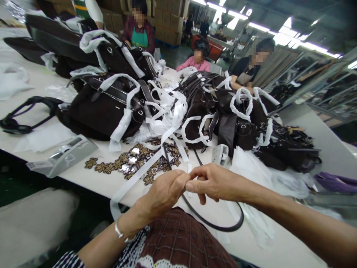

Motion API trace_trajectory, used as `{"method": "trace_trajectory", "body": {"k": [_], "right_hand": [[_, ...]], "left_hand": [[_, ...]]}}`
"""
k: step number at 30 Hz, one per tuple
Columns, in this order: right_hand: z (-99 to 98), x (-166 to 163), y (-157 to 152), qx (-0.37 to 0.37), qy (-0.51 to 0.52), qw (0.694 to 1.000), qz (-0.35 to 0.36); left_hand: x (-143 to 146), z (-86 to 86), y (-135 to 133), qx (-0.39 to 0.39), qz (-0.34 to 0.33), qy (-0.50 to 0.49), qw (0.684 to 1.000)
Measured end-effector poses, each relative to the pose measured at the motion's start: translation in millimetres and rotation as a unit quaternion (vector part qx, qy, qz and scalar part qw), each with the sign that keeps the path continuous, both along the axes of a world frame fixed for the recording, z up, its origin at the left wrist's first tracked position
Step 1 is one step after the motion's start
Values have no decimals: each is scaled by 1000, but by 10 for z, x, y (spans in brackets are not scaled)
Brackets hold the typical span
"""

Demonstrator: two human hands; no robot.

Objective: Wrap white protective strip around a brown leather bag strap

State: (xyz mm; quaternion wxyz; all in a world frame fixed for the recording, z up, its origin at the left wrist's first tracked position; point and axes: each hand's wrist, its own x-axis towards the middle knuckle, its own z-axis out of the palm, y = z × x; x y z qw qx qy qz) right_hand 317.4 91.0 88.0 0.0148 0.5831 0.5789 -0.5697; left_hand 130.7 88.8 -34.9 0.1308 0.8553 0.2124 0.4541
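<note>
My left hand (167, 188) is closed, with a thin dark bag strap (238, 223) coming out from its grip and curving in a loop over the table in front of my apron. Right beside it, my right hand (209, 182) has its thumb and forefinger pinched on the strap, touching the left fingers; its other fingers curl loosely. The exact spot being gripped is hidden. A white ribbon strip (139, 173) trails from a tangled ribbon heap (170, 111) and passes my left wrist. Leopard-print flower-shaped pieces (107, 166) lie just beyond my hands.
Dark brown handbags (97, 108) with white-wrapped handles are piled across the table. Tape dispensers (63, 156) stand at left and centre. Thin white sheets (248, 175) and a purple item (337, 182) lie at right. Several people are across the table and beyond.
</note>
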Motion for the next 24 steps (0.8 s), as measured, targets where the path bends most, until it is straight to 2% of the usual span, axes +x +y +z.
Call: {"method": "trace_trajectory", "body": {"k": [4, 7, 9, 12, 15, 17, 21, 24], "right_hand": [[-25, -68, -24, 74, -47, 995, 35], [24, -44, -33, 158, -61, 981, 97], [93, 3, -34, 192, -66, 967, 153], [205, 117, -28, 176, -84, 962, 192], [271, 242, -28, 127, -92, 975, 156], [280, 295, -45, 120, -93, 979, 135], [245, 310, -117, 197, -139, 958, 157], [214, 272, -178, 271, -170, 923, 212]], "left_hand": [[-88, 115, -105, -168, 22, -7, 986], [-152, 201, -150, -312, -5, 17, 950], [-172, 218, -158, -377, -28, 10, 926], [-170, 188, -149, -446, -50, -22, 893], [-153, 129, -132, -516, -76, -46, 852], [-138, 94, -119, -565, -108, -58, 816], [-99, 89, -96, -657, -182, -95, 725], [-69, 129, -84, -683, -211, -116, 690]]}}
